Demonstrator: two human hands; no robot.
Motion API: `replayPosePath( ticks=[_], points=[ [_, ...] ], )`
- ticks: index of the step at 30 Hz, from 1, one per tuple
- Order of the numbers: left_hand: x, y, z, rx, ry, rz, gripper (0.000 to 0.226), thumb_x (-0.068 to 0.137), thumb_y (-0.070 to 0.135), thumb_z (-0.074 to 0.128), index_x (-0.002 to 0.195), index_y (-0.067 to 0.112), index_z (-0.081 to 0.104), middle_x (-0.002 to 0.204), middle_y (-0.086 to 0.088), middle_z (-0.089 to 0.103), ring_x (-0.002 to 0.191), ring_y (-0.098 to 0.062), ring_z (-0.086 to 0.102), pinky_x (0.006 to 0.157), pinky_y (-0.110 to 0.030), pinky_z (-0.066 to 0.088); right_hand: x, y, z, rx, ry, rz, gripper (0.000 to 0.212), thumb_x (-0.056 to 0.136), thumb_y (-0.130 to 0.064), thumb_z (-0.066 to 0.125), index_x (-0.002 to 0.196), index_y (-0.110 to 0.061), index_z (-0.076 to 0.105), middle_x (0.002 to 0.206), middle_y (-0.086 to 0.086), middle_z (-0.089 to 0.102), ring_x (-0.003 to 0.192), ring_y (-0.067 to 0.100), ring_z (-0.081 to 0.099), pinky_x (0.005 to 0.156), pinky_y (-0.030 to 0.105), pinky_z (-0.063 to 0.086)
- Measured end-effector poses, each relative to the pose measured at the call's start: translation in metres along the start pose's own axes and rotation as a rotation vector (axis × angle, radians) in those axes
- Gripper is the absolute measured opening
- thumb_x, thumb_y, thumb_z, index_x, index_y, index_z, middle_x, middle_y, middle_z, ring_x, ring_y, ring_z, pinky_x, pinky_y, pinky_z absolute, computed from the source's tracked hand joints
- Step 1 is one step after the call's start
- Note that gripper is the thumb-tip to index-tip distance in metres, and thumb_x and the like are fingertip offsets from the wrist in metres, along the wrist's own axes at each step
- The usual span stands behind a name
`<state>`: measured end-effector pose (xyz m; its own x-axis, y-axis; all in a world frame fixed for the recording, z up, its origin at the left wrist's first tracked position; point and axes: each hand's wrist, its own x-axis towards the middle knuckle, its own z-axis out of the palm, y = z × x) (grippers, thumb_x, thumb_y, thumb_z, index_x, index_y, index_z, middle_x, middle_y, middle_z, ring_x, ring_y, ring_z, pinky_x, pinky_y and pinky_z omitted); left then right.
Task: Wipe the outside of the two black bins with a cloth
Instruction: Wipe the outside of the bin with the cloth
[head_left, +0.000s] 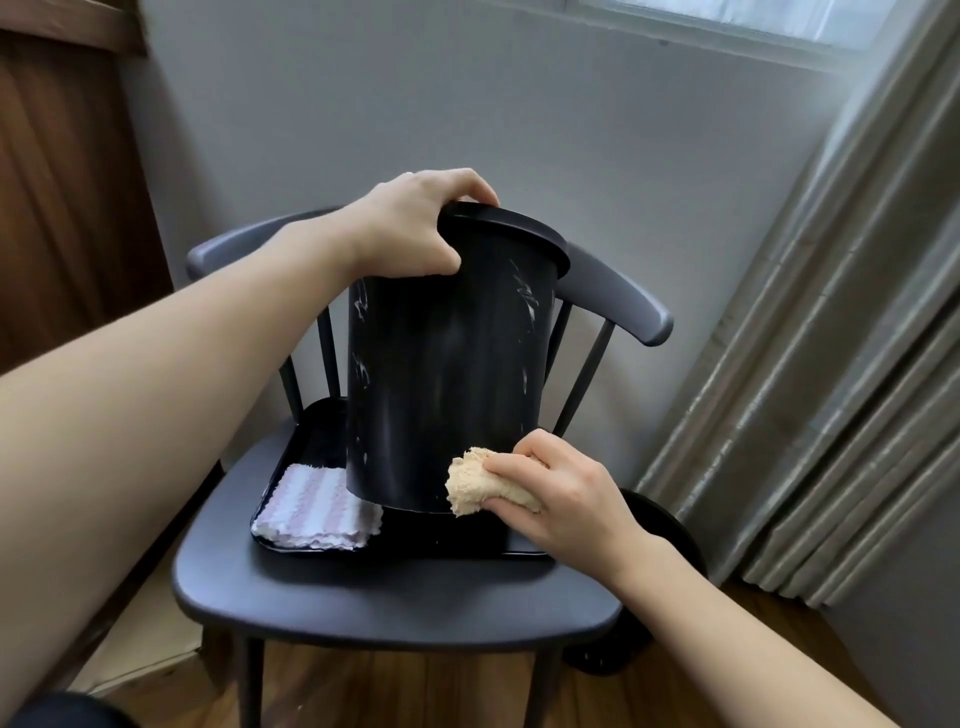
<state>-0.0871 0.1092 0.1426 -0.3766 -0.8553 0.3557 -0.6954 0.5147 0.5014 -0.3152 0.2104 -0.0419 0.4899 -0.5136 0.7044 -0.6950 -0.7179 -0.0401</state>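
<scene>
We see a black bin (447, 364) standing on a black tray (291, 457), tilted, its rim leaning toward the chair back and its base edge lifted on the near side. The tray sits on the seat of a dark chair (395, 597). White scuff marks streak the bin wall, on its left side and high on its right side.

Left hand (415, 228) grips the bin rim at the top left: fingers curled over the edge, thumb pressed on the outer wall just below. Firm hold, it props the bin in its tilt.

Right hand (561, 483) clutches a beige cloth (478, 488), fingers wrapped round it, bunched. The cloth touches the bin's lower right wall, right at the base edge. Thumb lies on top of the cloth.

A folded striped cloth (317, 509), pink and white, lies in the tray just left of the bin base; the bin's lower edge overlaps its right corner in our view, contact not clear.

A second bin (670, 525) shows partly, on the floor right of the first bin and behind the right forearm; only its dark curved side is visible, the rest hidden.

Behind the bin: grey wall (467, 104). Right of the bin: grey curtain (831, 364). Left of the bin, far off: brown wood panel (62, 182). Wood floor (415, 691) below the chair.
</scene>
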Motion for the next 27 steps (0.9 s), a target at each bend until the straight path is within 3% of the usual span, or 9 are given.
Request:
replayPosePath(
  ticks=[3, 5, 14, 19, 23, 27],
  points=[
    [0.000, -0.001, 0.001, 0.057, -0.028, -0.013, 0.073, 0.067, 0.034, 0.080, 0.131, 0.055, 0.052, 0.130, 0.011, 0.058, 0.125, -0.021, 0.051, 0.110, -0.045, 0.044, 0.000, -0.001, -0.001, -0.007, -0.013, 0.005, 0.027, 0.081, -0.028, 0.081, 0.103, -0.013, 0.076, 0.087, 0.006, 0.062, 0.071, 0.021, 0.061, 0.055, 0.031, 0.054],
    [0.001, -0.003, 0.001, 0.059, -0.031, 0.001, 0.075, 0.069, 0.032, 0.087, 0.132, 0.056, 0.053, 0.130, 0.016, 0.060, 0.129, -0.018, 0.050, 0.113, -0.046, 0.042, 0.000, -0.002, -0.002, 0.002, -0.022, 0.009, 0.027, 0.082, -0.029, 0.080, 0.104, -0.013, 0.076, 0.087, 0.006, 0.062, 0.072, 0.021, 0.061, 0.054, 0.032, 0.054],
    [0.006, -0.004, 0.001, -0.127, -0.077, -0.004, 0.074, 0.062, 0.025, 0.086, 0.120, 0.064, 0.061, 0.119, 0.021, 0.067, 0.116, -0.013, 0.064, 0.102, -0.042, 0.054, 0.004, 0.000, -0.006, -0.019, -0.133, -0.119, 0.025, 0.084, -0.030, 0.078, 0.104, -0.016, 0.075, 0.085, 0.005, 0.060, 0.070, 0.022, 0.058, 0.054, 0.033, 0.052],
    [0.008, -0.007, 0.000, -0.123, -0.078, 0.013, 0.075, 0.070, 0.014, 0.087, 0.123, 0.060, 0.062, 0.118, 0.023, 0.068, 0.114, -0.009, 0.065, 0.102, -0.040, 0.054, 0.060, 0.020, -0.023, -0.053, 0.106, 0.025, 0.023, 0.085, -0.024, 0.077, 0.103, -0.010, 0.074, 0.087, 0.009, 0.061, 0.074, 0.027, 0.062, 0.064, 0.038, 0.055],
    [0.008, -0.007, -0.002, -0.115, -0.091, 0.026, 0.075, 0.074, 0.011, 0.085, 0.126, 0.059, 0.061, 0.122, 0.024, 0.066, 0.116, -0.007, 0.063, 0.104, -0.038, 0.053, 0.095, 0.030, -0.031, -0.043, 0.255, 0.237, 0.027, 0.085, -0.032, 0.076, 0.107, -0.018, 0.072, 0.091, 0.002, 0.059, 0.077, 0.019, 0.060, 0.070, 0.035, 0.052],
    [0.006, -0.008, -0.003, -0.132, -0.110, 0.049, 0.074, 0.075, 0.006, 0.084, 0.127, 0.054, 0.062, 0.121, 0.021, 0.068, 0.112, -0.006, 0.066, 0.101, -0.037, 0.055, 0.074, 0.019, -0.021, -0.062, 0.182, 0.082, 0.027, 0.084, -0.030, 0.077, 0.106, -0.015, 0.073, 0.088, 0.003, 0.058, 0.074, 0.020, 0.059, 0.065, 0.035, 0.053]
  ],
)
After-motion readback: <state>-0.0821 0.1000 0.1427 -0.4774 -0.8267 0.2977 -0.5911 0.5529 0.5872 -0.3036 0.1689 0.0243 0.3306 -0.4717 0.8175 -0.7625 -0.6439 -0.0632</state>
